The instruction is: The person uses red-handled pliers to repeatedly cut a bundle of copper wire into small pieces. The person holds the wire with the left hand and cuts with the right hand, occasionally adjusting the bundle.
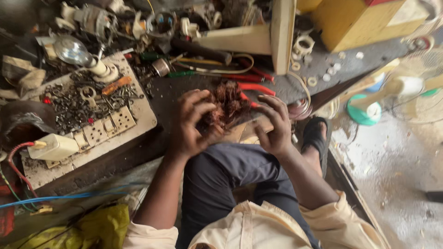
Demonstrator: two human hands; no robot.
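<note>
I hold a tangled bunch of copper wire [227, 107] in front of me, just above my lap; my left hand [193, 123] is curled around its left side, with the fingers bent over the top and the thumb low; my right hand [273, 123] holds the right side, fingers wrapped in close, so both hands are shut tight on the same reddish-brown bunch; I cannot tell if there is a hard part under the wire, because my fingers hide it.

I sit with my knee up in dark trousers [221, 180]; my foot in a black sandal [315, 134] rests to the right.

Past my hands lies a messy dark workbench [295, 87]; red-handled pliers [251, 86] lie on it just behind the wire; a green-handled screwdriver [181, 74] lies a bit farther back; to the left sits a dirty white board with wall sockets [110, 127], with a heap of small nuts and washers [74, 103] on top; a white plug with a red cord [51, 146] sits at the board's near corner; a yellow box [355, 20] stands at the far right.
</note>
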